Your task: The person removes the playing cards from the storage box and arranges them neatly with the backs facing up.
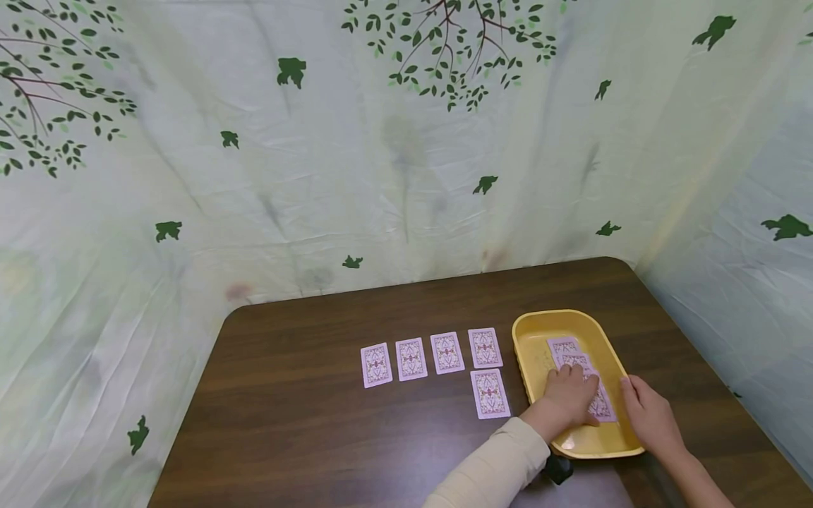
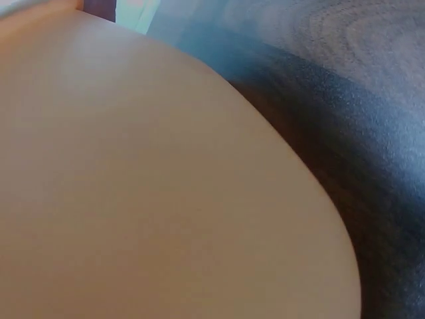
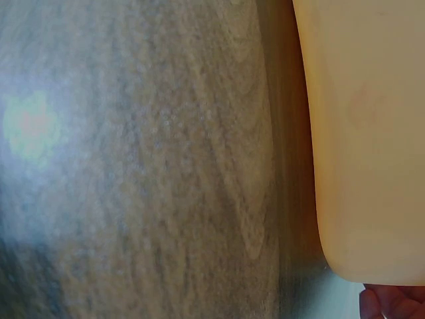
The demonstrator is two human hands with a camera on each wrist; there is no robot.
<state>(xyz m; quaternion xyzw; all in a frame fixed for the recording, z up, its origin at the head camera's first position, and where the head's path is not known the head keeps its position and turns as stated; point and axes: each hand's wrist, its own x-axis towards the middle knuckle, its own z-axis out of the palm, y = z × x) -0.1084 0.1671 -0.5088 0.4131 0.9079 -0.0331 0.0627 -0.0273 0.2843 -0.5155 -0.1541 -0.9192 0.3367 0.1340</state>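
A yellow plastic tray (image 1: 533,356) sits at the right of the table with overlapping purple-backed playing cards (image 1: 564,345) in it. My left hand (image 1: 568,396) reaches over the tray's near left rim, and its fingers rest over the cards with the thumb apart from them. The hand covers part of the pile. At the tray's right side my right hand (image 1: 654,416) grips the rim, thumb on top. The right wrist view shows the tray's outer wall (image 3: 372,146) with fingertips (image 3: 392,302) at its lower edge. A smooth tan surface (image 2: 166,186) fills most of the left wrist view.
Left of the tray, face-down cards lie in a row (image 1: 411,359) on the brown table (image 1: 305,416). Another face-down card (image 1: 490,394) lies just below the row's right end. A leaf-printed cloth (image 1: 406,162) hangs behind the table's far edge.
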